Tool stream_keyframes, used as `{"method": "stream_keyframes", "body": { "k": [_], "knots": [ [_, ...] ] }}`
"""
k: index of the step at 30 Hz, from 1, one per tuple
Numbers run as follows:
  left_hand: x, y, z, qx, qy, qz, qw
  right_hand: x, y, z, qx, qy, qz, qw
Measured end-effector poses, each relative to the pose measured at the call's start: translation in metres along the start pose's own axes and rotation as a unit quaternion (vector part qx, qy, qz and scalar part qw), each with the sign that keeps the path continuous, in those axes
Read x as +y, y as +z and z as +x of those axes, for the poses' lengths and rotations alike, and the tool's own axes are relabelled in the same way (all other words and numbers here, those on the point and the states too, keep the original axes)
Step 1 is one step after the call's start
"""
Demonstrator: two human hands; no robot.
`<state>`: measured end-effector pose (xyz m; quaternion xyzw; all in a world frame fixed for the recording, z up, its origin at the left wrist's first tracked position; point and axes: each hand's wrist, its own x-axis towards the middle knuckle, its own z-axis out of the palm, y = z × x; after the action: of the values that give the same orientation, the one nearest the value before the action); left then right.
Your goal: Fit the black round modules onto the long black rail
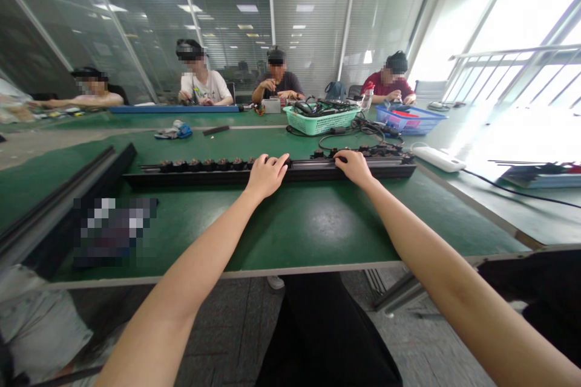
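Note:
A long black rail [209,181] lies crosswise on the green table in front of me. Small round black parts with coppery tops [222,164] stand in a row along its left half. My left hand [267,176] rests over the middle of the rail, fingers spread and palm down, touching a black piece on it. Farther right, my right hand [354,167] is bent at the rail, thumb and fingers closed around a small black part [338,161], mostly hidden by the fingers. More dark parts [376,151] sit behind the rail's right end.
Another long black rail [68,211] lies at the left, near a blurred dark item [115,230]. Beyond are a green basket [320,124] of cables, a blue basket [411,124], and gloves [175,130]. A white power strip [438,157] lies right. Several people work across the table.

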<state>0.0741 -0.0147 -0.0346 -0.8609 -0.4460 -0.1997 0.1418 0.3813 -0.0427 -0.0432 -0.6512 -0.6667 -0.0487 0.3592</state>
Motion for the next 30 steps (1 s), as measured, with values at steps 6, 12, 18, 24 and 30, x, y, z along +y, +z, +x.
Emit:
{"method": "stream_keyframes", "body": {
  "k": [6,12,18,24,30],
  "knots": [
    [-0.0002,-0.0003,-0.0002,0.0,-0.001,0.0,1.0,-0.0013,-0.0002,-0.0004,0.0,0.014,-0.003,1.0],
    [-0.0008,0.0005,-0.0001,0.005,0.003,-0.001,1.0,-0.0025,0.0004,-0.0005,0.001,0.022,0.001,1.0],
    [-0.0001,-0.001,-0.0006,0.001,0.001,-0.004,1.0,0.0022,0.0033,0.0004,0.018,0.034,-0.008,0.999],
    [-0.0001,-0.0004,-0.0002,0.0,0.001,0.005,1.0,0.0043,0.0025,-0.0001,0.003,0.037,-0.005,0.999],
    [-0.0005,-0.0004,-0.0003,0.005,0.002,0.002,1.0,-0.0001,0.0019,0.0,-0.002,0.036,-0.024,0.999]
  ]
}}
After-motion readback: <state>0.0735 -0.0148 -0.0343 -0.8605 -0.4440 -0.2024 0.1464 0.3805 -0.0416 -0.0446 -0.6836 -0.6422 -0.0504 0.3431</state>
